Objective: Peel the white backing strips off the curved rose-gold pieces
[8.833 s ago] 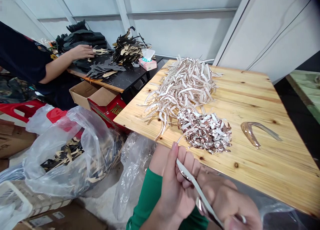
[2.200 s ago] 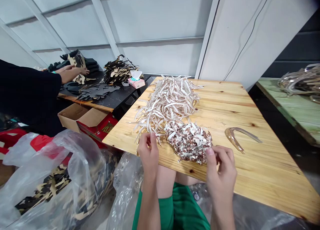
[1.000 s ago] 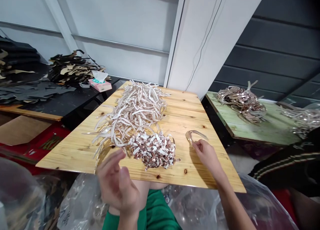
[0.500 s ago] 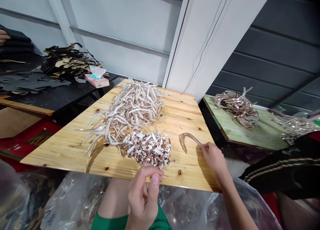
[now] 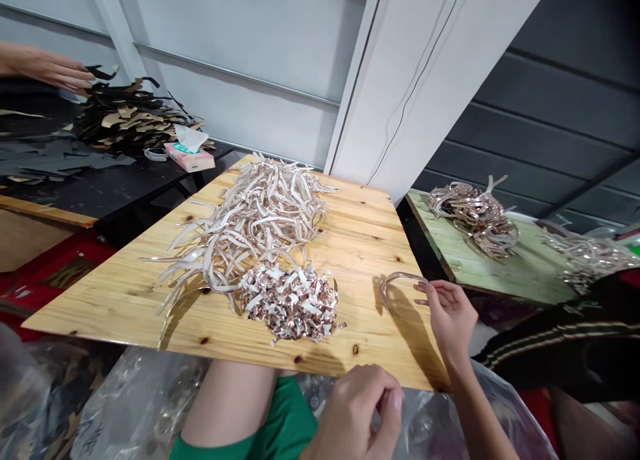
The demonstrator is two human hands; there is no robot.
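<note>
Near the right edge of the wooden table point(image 5: 370, 233), my right hand point(image 5: 453, 320) pinches the end of some thin, shiny rose-gold strips point(image 5: 393, 283), which curve away to the left in a hook shape. My left hand point(image 5: 365, 407) is closed, thumb against curled fingers, at the front edge; whatever is inside it is hidden. Beyond it lies a heap of short white and copper-coloured scraps point(image 5: 293, 300). Behind that spreads a big loose pile of long pale strips point(image 5: 270, 213) with shiny sides.
At the left, a black table point(image 5: 145, 187) carries dark and tan pieces point(image 5: 130, 117) and a tissue box point(image 5: 190, 155). Another person's hand point(image 5: 55, 67) reaches over it. More shiny strips point(image 5: 475, 213) lie on a green table point(image 5: 520, 270) at right. Clear plastic bags point(image 5: 125, 407) surround my legs.
My left hand has moved right and closer to me, away from the scraps. My right hand has turned and lifted a little with the strips. The other person's hand has reached further in.
</note>
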